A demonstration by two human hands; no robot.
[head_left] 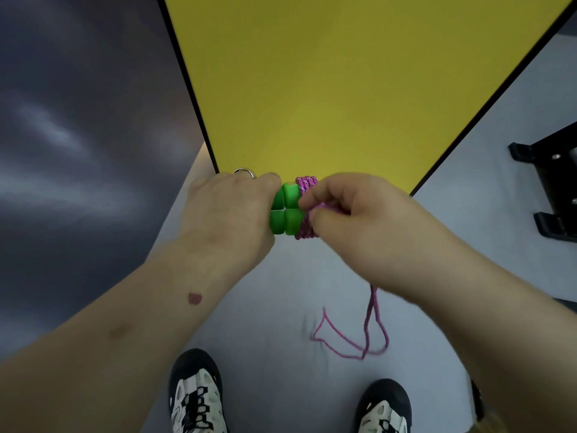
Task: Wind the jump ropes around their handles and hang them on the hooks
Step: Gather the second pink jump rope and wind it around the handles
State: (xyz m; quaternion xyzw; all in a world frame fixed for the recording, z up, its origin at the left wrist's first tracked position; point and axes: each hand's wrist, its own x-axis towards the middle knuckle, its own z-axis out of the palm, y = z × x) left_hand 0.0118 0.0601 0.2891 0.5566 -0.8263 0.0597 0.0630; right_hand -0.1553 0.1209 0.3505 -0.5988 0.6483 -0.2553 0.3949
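Two green jump rope handles (285, 210) lie side by side in the centre of the head view, gripped by my left hand (231, 214) from the left. Several turns of pink rope (306, 184) are wound around them just right of the green ends. My right hand (352, 214) pinches the pink rope against the wound coils. The loose remainder of the rope (371, 323) hangs down from under my right hand and loops on the floor. No hooks are in view.
A yellow panel (343, 89) with a black edge stands directly ahead. A dark wall fills the left side. A black metal frame base (552, 182) sits on the grey floor at the right. My two shoes (196, 398) are at the bottom.
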